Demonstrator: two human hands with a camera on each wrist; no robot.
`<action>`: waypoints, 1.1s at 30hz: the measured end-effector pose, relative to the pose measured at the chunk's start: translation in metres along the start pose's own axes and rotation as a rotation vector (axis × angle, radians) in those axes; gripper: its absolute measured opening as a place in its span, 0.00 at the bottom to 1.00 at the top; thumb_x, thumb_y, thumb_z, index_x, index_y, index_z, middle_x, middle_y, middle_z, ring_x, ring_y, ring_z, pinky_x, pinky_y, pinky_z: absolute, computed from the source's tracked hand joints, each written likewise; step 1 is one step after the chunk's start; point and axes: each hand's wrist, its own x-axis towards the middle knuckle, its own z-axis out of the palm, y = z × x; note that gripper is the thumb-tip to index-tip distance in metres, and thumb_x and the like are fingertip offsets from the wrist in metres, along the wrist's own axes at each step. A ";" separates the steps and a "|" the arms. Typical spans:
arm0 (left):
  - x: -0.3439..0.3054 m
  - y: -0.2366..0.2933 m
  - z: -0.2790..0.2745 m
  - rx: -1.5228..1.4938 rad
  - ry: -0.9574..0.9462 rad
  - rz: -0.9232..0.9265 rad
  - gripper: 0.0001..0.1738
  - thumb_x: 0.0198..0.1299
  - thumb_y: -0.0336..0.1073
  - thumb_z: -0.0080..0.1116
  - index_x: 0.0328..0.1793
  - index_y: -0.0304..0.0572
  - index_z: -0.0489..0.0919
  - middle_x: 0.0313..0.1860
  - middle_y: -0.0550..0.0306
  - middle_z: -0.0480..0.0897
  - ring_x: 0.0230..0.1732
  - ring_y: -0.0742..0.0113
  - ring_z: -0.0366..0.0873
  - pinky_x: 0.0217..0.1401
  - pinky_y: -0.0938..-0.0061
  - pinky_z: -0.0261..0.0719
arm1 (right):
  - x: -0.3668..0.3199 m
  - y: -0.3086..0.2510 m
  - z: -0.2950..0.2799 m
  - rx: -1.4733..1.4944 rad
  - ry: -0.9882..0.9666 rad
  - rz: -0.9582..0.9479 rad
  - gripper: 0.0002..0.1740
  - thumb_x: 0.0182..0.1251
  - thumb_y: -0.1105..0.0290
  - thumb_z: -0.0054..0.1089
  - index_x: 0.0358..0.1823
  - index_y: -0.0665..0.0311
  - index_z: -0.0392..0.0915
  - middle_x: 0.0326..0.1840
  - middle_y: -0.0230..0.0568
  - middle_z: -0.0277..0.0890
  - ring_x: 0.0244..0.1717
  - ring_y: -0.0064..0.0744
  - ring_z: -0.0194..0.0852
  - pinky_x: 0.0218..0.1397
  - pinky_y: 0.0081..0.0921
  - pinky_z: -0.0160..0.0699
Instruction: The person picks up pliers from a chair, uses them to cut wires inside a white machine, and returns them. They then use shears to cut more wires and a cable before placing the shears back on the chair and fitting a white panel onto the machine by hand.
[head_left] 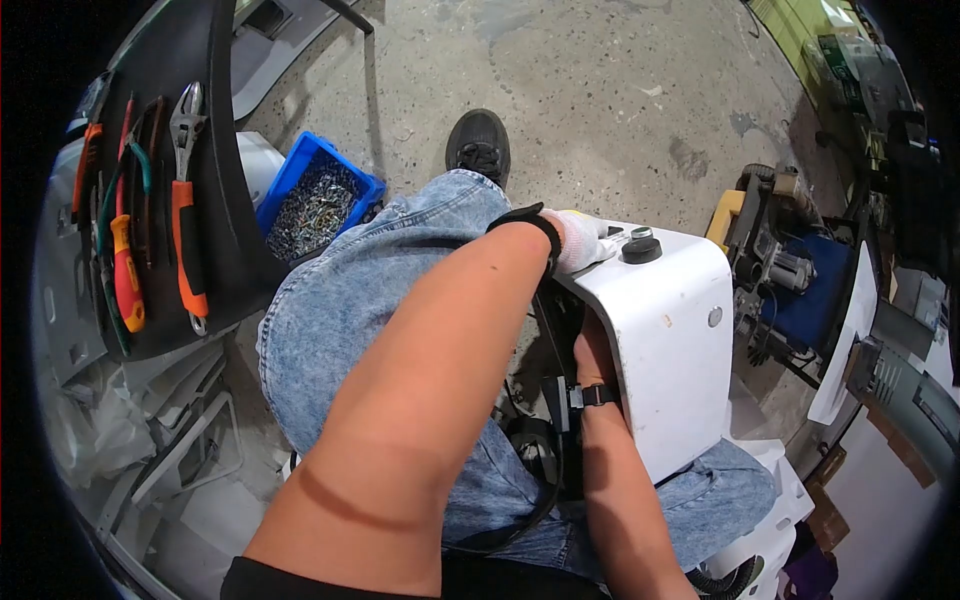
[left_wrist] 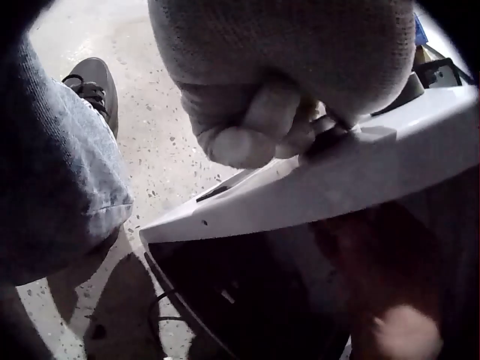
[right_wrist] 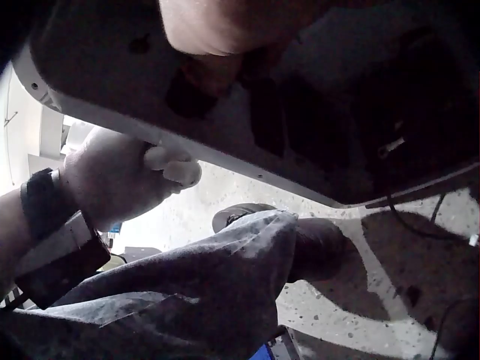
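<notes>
A white curved housing (head_left: 672,330) stands between the person's legs. The left hand (head_left: 585,242), in a pale glove, is at its top edge beside a round black knob (head_left: 641,250). In the left wrist view the left hand (left_wrist: 277,82) has its fingers curled, pinching a small metal part (left_wrist: 322,126) at the housing's edge. The right arm reaches into the housing's dark hollow, which hides the fingers in the head view. In the right wrist view the bare right hand (right_wrist: 225,45) is at a dark round part (right_wrist: 189,94) inside; its grip is too dark to make out.
On the left, a black surface (head_left: 215,255) holds pliers, a screwdriver and an adjustable wrench (head_left: 188,210). A blue bin (head_left: 318,190) of small metal fasteners sits beside the left knee. Machinery (head_left: 785,265) stands on the right; a dark cable (head_left: 535,515) hangs across the lap.
</notes>
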 end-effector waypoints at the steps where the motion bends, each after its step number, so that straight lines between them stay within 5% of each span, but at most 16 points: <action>1: -0.003 0.003 0.000 0.037 0.024 -0.006 0.28 0.63 0.54 0.35 0.62 0.44 0.66 0.57 0.45 0.73 0.59 0.49 0.68 0.59 0.63 0.63 | 0.000 -0.002 -0.001 0.001 -0.002 0.000 0.18 0.67 0.70 0.40 0.55 0.67 0.70 0.53 0.53 0.71 0.51 0.46 0.71 0.57 0.33 0.65; 7: 0.016 0.002 0.003 0.188 0.001 -0.055 0.26 0.63 0.49 0.33 0.60 0.42 0.68 0.53 0.45 0.75 0.55 0.49 0.71 0.59 0.63 0.64 | 0.015 -0.020 -0.037 0.237 -0.136 0.225 0.20 0.65 0.65 0.46 0.55 0.68 0.70 0.54 0.55 0.69 0.55 0.53 0.66 0.59 0.40 0.62; 8: 0.012 0.006 0.001 0.214 0.039 -0.060 0.23 0.58 0.43 0.38 0.47 0.34 0.78 0.48 0.42 0.78 0.50 0.49 0.76 0.52 0.63 0.71 | 0.015 -0.021 -0.036 0.283 -0.105 0.231 0.20 0.65 0.65 0.46 0.55 0.68 0.70 0.54 0.55 0.69 0.55 0.53 0.66 0.59 0.40 0.62; 10: -0.001 0.007 -0.009 0.330 -0.056 0.006 0.24 0.59 0.45 0.38 0.48 0.36 0.78 0.45 0.44 0.80 0.46 0.52 0.78 0.49 0.62 0.72 | 0.014 -0.020 -0.032 0.328 -0.075 0.238 0.20 0.65 0.65 0.46 0.54 0.68 0.70 0.54 0.55 0.69 0.54 0.54 0.66 0.59 0.41 0.62; 12: 0.012 -0.010 -0.007 -0.373 -0.097 -0.313 0.25 0.59 0.49 0.42 0.49 0.38 0.78 0.41 0.47 0.81 0.43 0.57 0.79 0.46 0.63 0.73 | 0.010 -0.014 -0.024 0.062 0.010 0.077 0.18 0.68 0.66 0.40 0.52 0.69 0.72 0.50 0.53 0.73 0.49 0.48 0.71 0.53 0.33 0.67; 14: 0.015 -0.015 -0.006 -0.315 -0.073 -0.242 0.27 0.58 0.54 0.44 0.50 0.39 0.77 0.39 0.48 0.82 0.41 0.61 0.79 0.45 0.65 0.73 | 0.005 -0.007 -0.014 0.035 -0.027 0.066 0.18 0.68 0.66 0.40 0.52 0.68 0.72 0.50 0.53 0.73 0.49 0.47 0.71 0.53 0.33 0.67; 16: 0.016 -0.019 -0.007 -0.245 -0.191 -0.147 0.26 0.59 0.56 0.48 0.52 0.43 0.73 0.32 0.54 0.77 0.27 0.71 0.76 0.30 0.71 0.76 | 0.005 -0.008 -0.013 0.010 -0.062 0.054 0.18 0.68 0.66 0.40 0.52 0.68 0.72 0.49 0.53 0.73 0.49 0.47 0.71 0.53 0.33 0.67; 18: 0.010 -0.012 -0.012 -0.093 -0.210 -0.108 0.30 0.59 0.61 0.43 0.53 0.43 0.73 0.35 0.52 0.78 0.33 0.64 0.78 0.36 0.67 0.75 | 0.007 -0.010 -0.017 0.130 -0.079 0.100 0.19 0.63 0.65 0.47 0.53 0.67 0.72 0.53 0.55 0.70 0.53 0.53 0.67 0.57 0.41 0.63; 20: -0.008 0.007 -0.018 0.253 -0.108 -0.081 0.31 0.61 0.60 0.38 0.51 0.41 0.74 0.36 0.52 0.79 0.39 0.56 0.78 0.42 0.63 0.73 | 0.014 -0.018 -0.032 0.212 -0.098 0.168 0.19 0.63 0.65 0.47 0.52 0.67 0.72 0.52 0.55 0.70 0.53 0.53 0.67 0.57 0.40 0.64; 21: 0.008 -0.009 -0.009 0.503 -0.004 0.072 0.32 0.64 0.59 0.31 0.47 0.39 0.77 0.37 0.51 0.80 0.43 0.53 0.77 0.45 0.63 0.71 | 0.016 -0.021 -0.038 0.295 -0.119 0.235 0.19 0.64 0.65 0.47 0.52 0.67 0.72 0.52 0.54 0.71 0.52 0.53 0.68 0.57 0.40 0.64; 22: 0.008 -0.010 -0.009 0.500 -0.003 0.071 0.32 0.64 0.59 0.31 0.47 0.39 0.77 0.37 0.51 0.80 0.43 0.53 0.77 0.45 0.63 0.71 | 0.014 -0.018 -0.034 0.294 -0.122 0.232 0.19 0.64 0.65 0.47 0.52 0.67 0.72 0.52 0.54 0.71 0.52 0.53 0.68 0.57 0.40 0.64; 25: 0.007 -0.012 -0.009 0.368 -0.020 -0.137 0.31 0.66 0.55 0.28 0.43 0.40 0.78 0.34 0.50 0.80 0.39 0.55 0.79 0.44 0.64 0.72 | 0.005 -0.009 -0.020 0.075 -0.105 0.063 0.19 0.64 0.64 0.46 0.52 0.67 0.72 0.51 0.54 0.71 0.52 0.52 0.68 0.56 0.40 0.65; 29: 0.002 -0.014 -0.007 -0.295 -0.140 -0.325 0.29 0.67 0.50 0.31 0.39 0.30 0.76 0.30 0.52 0.80 0.28 0.63 0.81 0.26 0.69 0.79 | 0.001 -0.007 -0.011 -0.026 -0.169 0.077 0.21 0.63 0.72 0.41 0.59 0.63 0.66 0.56 0.52 0.68 0.54 0.46 0.68 0.59 0.33 0.63; 33: 0.003 -0.020 -0.014 -0.382 -0.141 -0.299 0.26 0.67 0.48 0.33 0.46 0.30 0.75 0.31 0.51 0.81 0.27 0.63 0.81 0.31 0.72 0.83 | 0.003 -0.007 -0.015 0.035 -0.182 0.069 0.23 0.61 0.73 0.41 0.59 0.62 0.66 0.56 0.52 0.68 0.55 0.46 0.68 0.60 0.33 0.63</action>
